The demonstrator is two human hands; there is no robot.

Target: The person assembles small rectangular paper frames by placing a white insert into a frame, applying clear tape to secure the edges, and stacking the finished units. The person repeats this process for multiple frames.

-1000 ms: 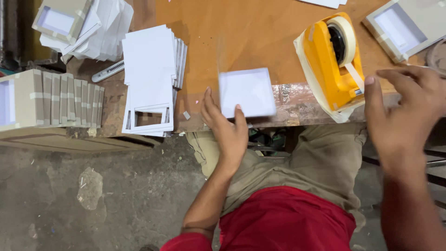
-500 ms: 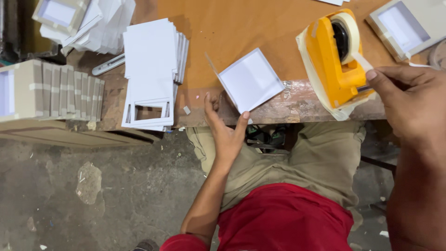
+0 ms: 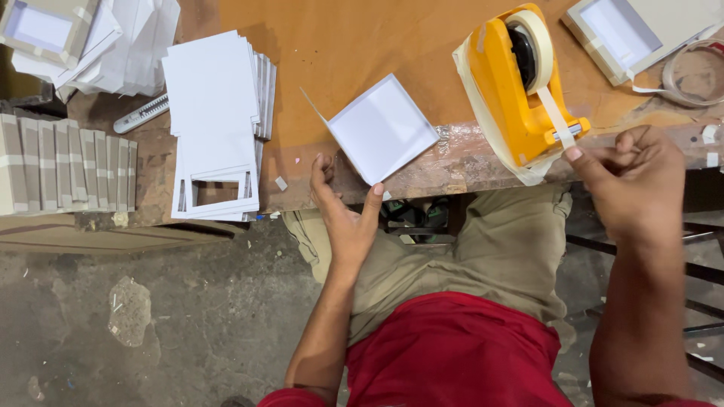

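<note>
My left hand (image 3: 345, 215) sits at the near edge of the table (image 3: 362, 45), palm up, fingers spread and curled lightly, with the thumb tip touching the near corner of the white box (image 3: 383, 128). The box lies tilted on the table edge, open side up, one flap raised at its far-left corner. My right hand (image 3: 630, 181) is just beside the yellow dispenser (image 3: 520, 94), thumb and fingers pressed together, pinching the loose end of the tape (image 3: 556, 117) that runs down from the roll to the cutter. The dispenser stands on a sheet of pale paper at the table's near edge, right of the box.

Left of the box I see a stack of white cards (image 3: 215, 105), with a window-cut card (image 3: 219, 188) at its near end. A knife (image 3: 147, 113) lies beside that stack. Further left is a row of taped grey boxes (image 3: 68, 173). An open box (image 3: 626, 34) rests at the far right corner, a loose tape strip (image 3: 690, 75) looping beside it.
</note>
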